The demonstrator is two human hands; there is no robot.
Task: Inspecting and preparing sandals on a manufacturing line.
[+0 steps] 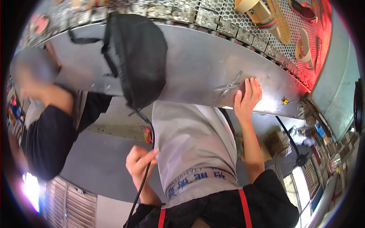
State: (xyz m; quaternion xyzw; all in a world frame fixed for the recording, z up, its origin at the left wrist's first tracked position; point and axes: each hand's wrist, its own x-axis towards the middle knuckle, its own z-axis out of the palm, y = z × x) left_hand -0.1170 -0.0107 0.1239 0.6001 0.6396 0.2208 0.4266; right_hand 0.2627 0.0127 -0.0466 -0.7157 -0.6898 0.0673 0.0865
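My left hand (140, 161), fingers curled, is in front of the apron's left side. A thin black cord (138, 193) runs past its fingers, which look closed on it, though the hold is partly hidden. My right hand (249, 97) lies on the near edge of a grey metal ledge (190, 64), fingers stretched out and nothing in them. Just left of its fingertips lie slim metal tools (230, 86), crossed over each other; their exact kind is unclear. A black fabric bag (138, 60) with a strap rests on the ledge left of the middle, and the cord leads up toward it.
Beyond the ledge runs a chain-edged mesh conveyor (220, 15) bearing tan sandals (262, 19), red-lit at the right. A small yellow object (285, 101) lies at the ledge's right end. Close on the left sits another person, dark-sleeved (51, 140). A cardboard box (275, 143) stands below right.
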